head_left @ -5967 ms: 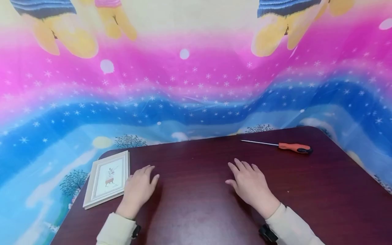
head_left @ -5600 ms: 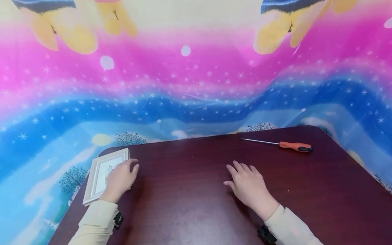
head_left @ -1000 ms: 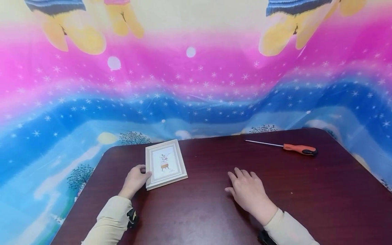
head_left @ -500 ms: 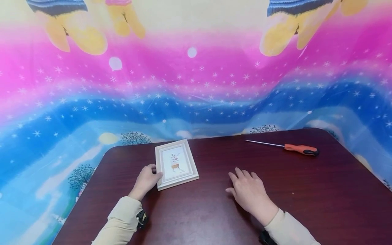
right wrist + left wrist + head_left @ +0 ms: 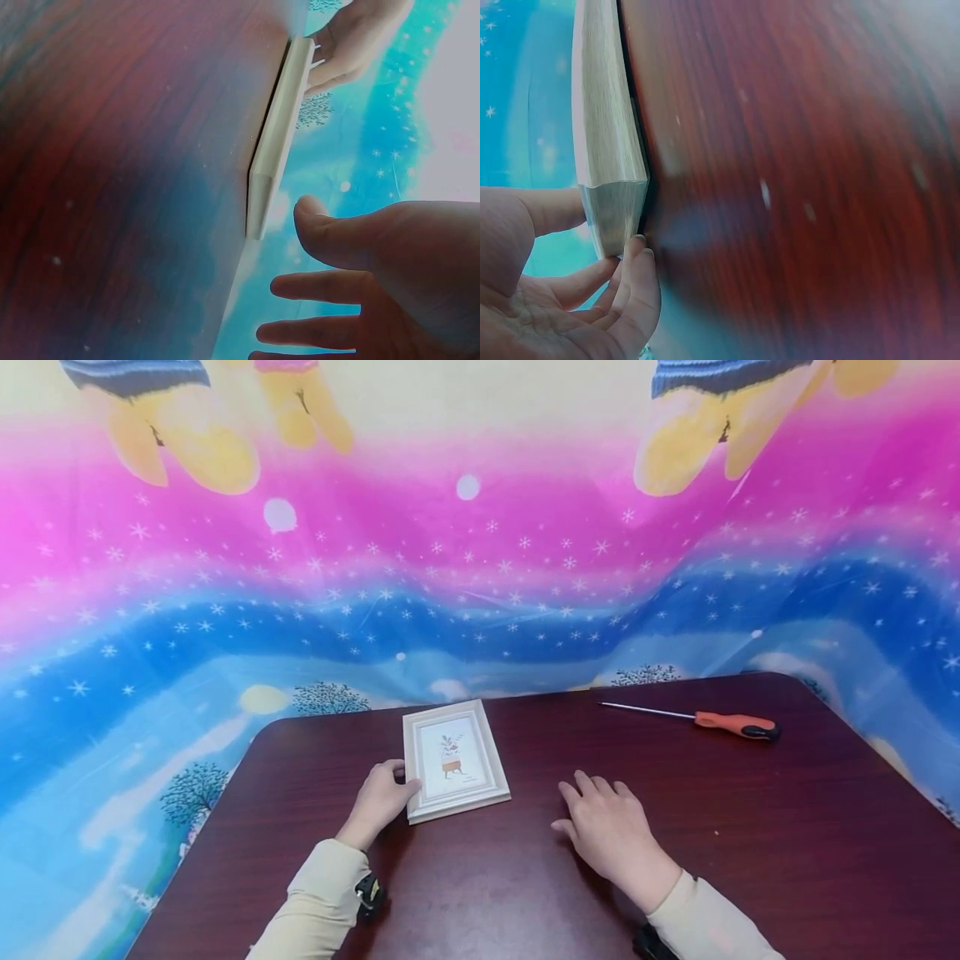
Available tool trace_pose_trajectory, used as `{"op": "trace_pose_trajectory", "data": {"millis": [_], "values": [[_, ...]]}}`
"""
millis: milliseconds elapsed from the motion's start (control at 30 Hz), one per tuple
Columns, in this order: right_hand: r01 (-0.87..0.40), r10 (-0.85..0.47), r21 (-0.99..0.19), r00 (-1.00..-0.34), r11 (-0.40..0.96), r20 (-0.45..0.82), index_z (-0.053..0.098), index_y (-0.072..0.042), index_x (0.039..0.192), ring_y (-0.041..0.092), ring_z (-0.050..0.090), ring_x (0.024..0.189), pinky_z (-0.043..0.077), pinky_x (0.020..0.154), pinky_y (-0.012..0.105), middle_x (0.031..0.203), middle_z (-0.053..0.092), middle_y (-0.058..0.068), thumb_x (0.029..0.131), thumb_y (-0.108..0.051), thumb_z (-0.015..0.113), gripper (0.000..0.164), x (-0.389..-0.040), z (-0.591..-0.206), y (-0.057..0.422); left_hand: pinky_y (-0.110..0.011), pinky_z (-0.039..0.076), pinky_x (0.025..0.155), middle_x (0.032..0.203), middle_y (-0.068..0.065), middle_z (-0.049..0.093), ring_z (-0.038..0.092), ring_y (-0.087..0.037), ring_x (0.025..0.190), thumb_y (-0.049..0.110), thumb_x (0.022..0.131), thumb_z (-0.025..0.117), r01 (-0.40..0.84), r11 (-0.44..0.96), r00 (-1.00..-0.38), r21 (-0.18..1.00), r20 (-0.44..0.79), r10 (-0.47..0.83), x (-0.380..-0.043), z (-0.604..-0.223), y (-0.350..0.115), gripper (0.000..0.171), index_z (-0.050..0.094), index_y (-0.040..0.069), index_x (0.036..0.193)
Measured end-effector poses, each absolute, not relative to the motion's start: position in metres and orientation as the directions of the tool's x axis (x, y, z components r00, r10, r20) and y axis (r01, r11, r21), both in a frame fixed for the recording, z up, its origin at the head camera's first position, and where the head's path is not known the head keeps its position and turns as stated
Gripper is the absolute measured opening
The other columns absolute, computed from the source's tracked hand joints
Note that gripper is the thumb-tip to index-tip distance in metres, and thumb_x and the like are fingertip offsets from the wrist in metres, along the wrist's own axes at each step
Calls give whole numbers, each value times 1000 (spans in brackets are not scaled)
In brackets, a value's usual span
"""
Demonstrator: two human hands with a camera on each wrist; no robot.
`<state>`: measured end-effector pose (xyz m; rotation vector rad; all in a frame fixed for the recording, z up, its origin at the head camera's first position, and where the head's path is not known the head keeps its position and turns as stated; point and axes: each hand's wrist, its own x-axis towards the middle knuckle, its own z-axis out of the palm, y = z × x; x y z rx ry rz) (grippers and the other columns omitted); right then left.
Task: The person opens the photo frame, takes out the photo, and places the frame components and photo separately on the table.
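Across the dark-red wood-grain table (image 5: pixel 480 893), the cream picture frame (image 5: pixel 452 760) has moved from the left edge toward the middle. It lies face up, long axis running from near to far, picture's top at the far end and leaning slightly left. The left hand (image 5: pixel 380 797) pinches its left side; the right hand (image 5: pixel 609 818), well apart, spreads its fingers. Beyond, an orange-handled screwdriver (image 5: pixel 708 722) points its tip left.
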<state>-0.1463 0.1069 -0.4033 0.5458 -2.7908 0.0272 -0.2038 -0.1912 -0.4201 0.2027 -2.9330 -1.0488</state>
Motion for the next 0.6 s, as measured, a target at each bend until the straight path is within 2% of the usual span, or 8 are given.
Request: {"op": "trace_pose_trajectory", "data": {"millis": [233, 600], "values": [[-385, -379, 52, -862, 921, 336, 68, -8, 111, 31, 64, 100, 55, 79, 50, 116, 69, 18, 75, -43, 70, 50, -146, -405, 108, -53, 49, 91, 121, -29, 58, 56, -38, 109, 18, 86, 61, -96, 760, -994, 643, -22, -107, -205, -420, -178, 51, 51, -10, 127], [-382, -376, 46, -871, 923, 317, 67, -7, 112, 32, 63, 100, 54, 80, 50, 117, 68, 19, 76, -42, 69, 51, -147, -405, 108, -52, 49, 92, 121, -26, 59, 56, -36, 109, 20, 85, 62, -78, 759, -995, 646, -9, -95, -208, -421, -162, 50, 53, -7, 126]]}}
